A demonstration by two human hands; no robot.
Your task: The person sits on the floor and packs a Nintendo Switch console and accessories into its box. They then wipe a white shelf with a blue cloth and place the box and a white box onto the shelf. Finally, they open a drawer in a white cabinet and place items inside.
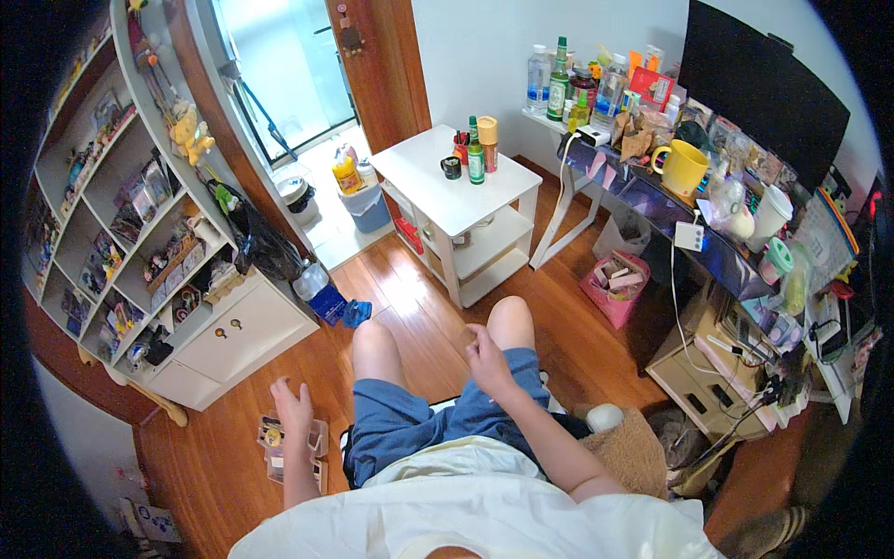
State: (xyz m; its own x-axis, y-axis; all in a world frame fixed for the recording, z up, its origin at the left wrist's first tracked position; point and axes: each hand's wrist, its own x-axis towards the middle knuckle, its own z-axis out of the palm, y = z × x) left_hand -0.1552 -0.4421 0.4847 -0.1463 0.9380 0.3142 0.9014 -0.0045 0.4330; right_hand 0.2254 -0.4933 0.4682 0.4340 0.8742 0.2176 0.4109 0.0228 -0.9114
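Note:
My left hand (292, 407) hangs with its fingers apart above a clear plastic compartment box (318, 437) on the floor; whether it touches the box cannot be told. My right hand (487, 362) is raised over my right thigh, fingers loosely curled, with no object visible in it. Both knees show beneath blue shorts (391, 426). In front of me stands a small white shelf table (412, 164), bearing a green bottle (475, 154), a black mug (451, 167), a red container and an orange-capped canister (488, 143).
At the right is a crowded desk with a yellow mug (681, 169), bottles and a monitor (761, 84). A pink bag (614, 290) stands below it. Left are display shelves (171, 286), a black plastic bag (262, 230) and a blue package (327, 303). A doorway with bins lies ahead.

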